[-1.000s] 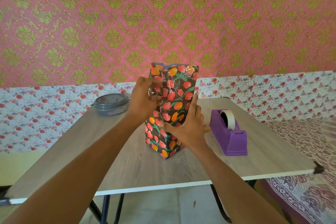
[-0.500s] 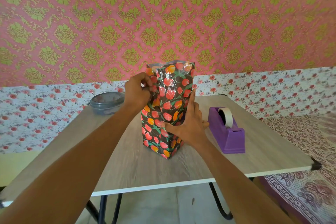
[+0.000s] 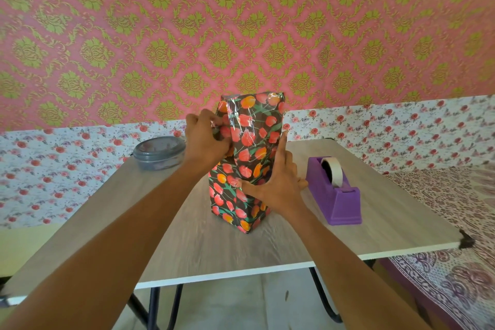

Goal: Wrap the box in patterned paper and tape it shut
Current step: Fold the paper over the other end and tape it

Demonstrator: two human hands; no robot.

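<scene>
Subject: the box stands upright on its short end near the middle of the tabletop, with one lower corner turned toward the camera. It is covered in the patterned paper, which is dark with red and orange tulips and green stems. A strip of clear tape runs down the upper front face and catches the light in wrinkles.

Left hand: placed at the box's upper left edge. Its grip is narrow, with the fingers curled in and pinching a fold of the paper at that edge. Whether the pinch also takes in the end of the tape cannot be told.

Right hand: laid flat against the lower right of the box, its grip wide. The forefinger points straight up along the right edge and the thumb is spread leftward across the front face. It presses on the paper and holds nothing.

Surroundings: a purple tape dispenser sits just right of the right hand, carrying a pale tape roll. A round grey lidded container rests at the far left of the tabletop, well apart from the box. Any marking on either item is too small to read. Pink and green damask wallpaper fills the wall behind, above a floral band. A patterned bed cover lies at the right.
</scene>
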